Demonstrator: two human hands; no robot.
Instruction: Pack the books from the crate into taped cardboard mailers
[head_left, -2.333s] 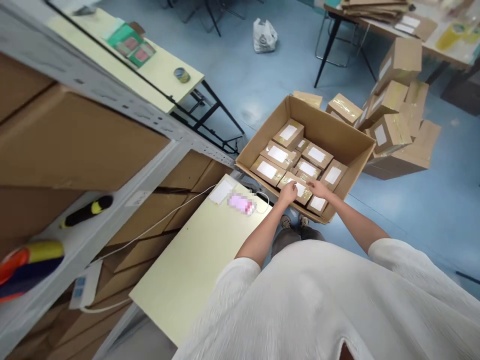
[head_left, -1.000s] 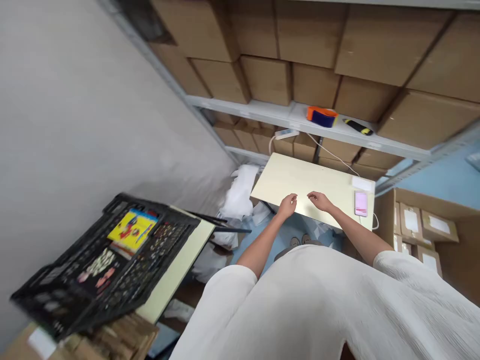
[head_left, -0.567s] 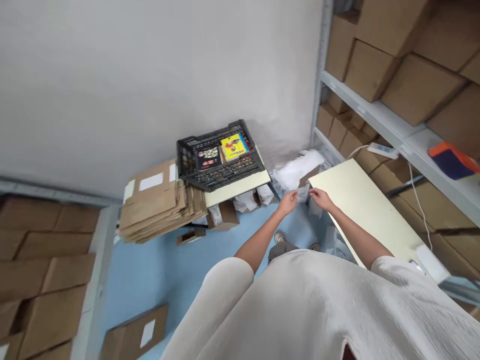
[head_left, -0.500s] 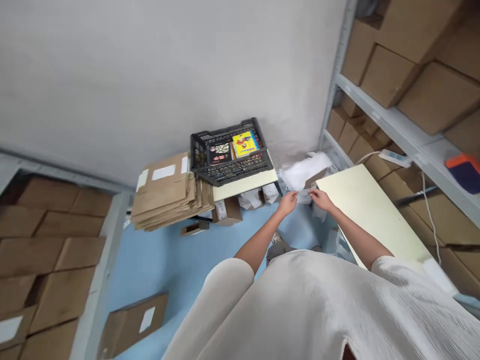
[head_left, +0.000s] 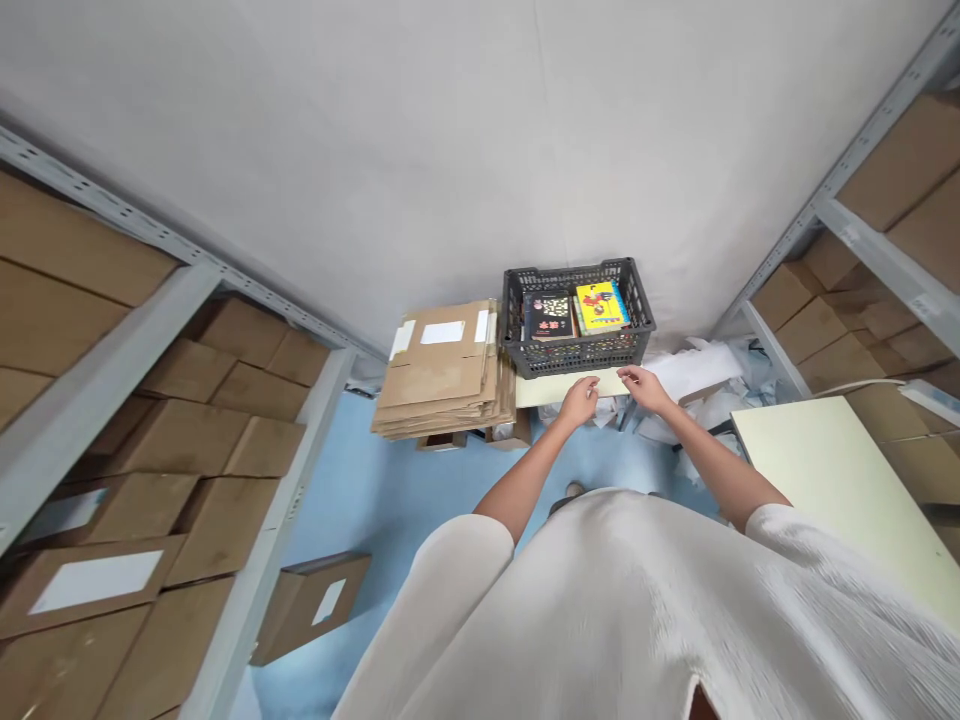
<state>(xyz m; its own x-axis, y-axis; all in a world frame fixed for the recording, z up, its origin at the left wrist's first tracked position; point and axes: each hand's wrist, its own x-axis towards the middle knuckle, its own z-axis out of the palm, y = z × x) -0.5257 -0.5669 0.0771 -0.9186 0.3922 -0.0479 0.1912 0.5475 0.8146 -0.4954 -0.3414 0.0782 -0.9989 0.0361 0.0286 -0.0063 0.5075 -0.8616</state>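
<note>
Pale tabletop (head_left: 559, 391) is sitting just below the black plastic crate (head_left: 577, 345) in the head view, with 2 hands hovering apart at its edge: left hand (head_left: 579, 402) and right hand (head_left: 640, 388). Whether either is gripping anything is impossible to tell. Flattened cardboard mailers (head_left: 442, 370) are lying stacked left of the crate, crumpled white packing paper (head_left: 694, 375) right of it.

The room looked brightly and evenly lit, with no lamp in view and only soft, faint shadows beneath the metal shelving (head_left: 112, 390). The pale wall (head_left: 375, 170) showed no glare. Wide-angle distortion bowed the shelving toward the edges, and fine detail looked slightly soft throughout.
</note>
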